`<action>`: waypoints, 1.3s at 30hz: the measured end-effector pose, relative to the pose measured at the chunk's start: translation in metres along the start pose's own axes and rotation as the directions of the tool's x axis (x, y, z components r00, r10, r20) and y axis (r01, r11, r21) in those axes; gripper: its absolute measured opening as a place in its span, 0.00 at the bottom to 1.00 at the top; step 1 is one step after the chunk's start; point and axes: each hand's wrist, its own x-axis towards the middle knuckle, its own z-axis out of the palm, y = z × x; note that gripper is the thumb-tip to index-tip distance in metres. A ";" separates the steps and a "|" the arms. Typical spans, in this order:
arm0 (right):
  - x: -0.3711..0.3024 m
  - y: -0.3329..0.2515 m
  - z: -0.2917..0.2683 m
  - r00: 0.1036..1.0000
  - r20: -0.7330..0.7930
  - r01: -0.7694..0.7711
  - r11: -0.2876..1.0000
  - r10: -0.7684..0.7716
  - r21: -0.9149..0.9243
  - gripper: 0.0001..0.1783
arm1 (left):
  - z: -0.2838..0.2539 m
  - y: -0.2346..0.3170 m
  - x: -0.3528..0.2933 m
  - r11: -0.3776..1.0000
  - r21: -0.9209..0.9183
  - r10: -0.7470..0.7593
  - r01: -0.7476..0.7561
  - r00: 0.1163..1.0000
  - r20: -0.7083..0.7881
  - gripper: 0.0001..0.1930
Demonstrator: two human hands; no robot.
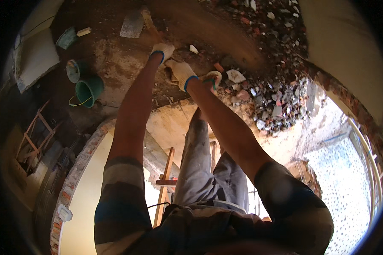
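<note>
Both my hands wear white knitted gloves with blue cuffs. My left hand [162, 50] is closed round the wooden handle of a hoe [150, 21]. The flat grey hoe blade [132, 24] lies against the dirt at the far end, left of the handle. Nearer to me and slightly to the right, my right hand [180, 72] is closed too, seemingly on the lower end of the same handle, which the glove mostly hides. Dark, damp soil [119, 59] spreads around the hoe. My sandalled foot [211, 79] stands just right of my right hand.
A heap of broken brick and concrete rubble [276, 100] lies to the right. Green buckets [90, 90] stand on the left, near a pale slab [37, 59]. A broken brick wall edge [78, 165] curves below left. Wooden framework [165, 182] shows beneath, beside my legs.
</note>
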 end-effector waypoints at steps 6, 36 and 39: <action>-0.069 0.065 -0.081 0.984 -0.129 0.134 0.988 -0.124 0.076 0.19 | 0.111 0.034 -0.068 0.983 -0.183 0.010 -0.032 0.992 -0.123 0.26; -0.576 0.328 -0.577 0.827 -0.541 0.339 0.904 -0.155 0.260 0.22 | 0.731 0.318 -0.432 0.648 -0.709 0.583 -0.279 0.780 0.226 0.24; -0.624 0.363 -0.583 0.751 -0.630 0.242 0.970 -0.197 -0.016 0.22 | 0.765 0.337 -0.452 0.451 -0.863 0.519 0.230 0.718 0.463 0.20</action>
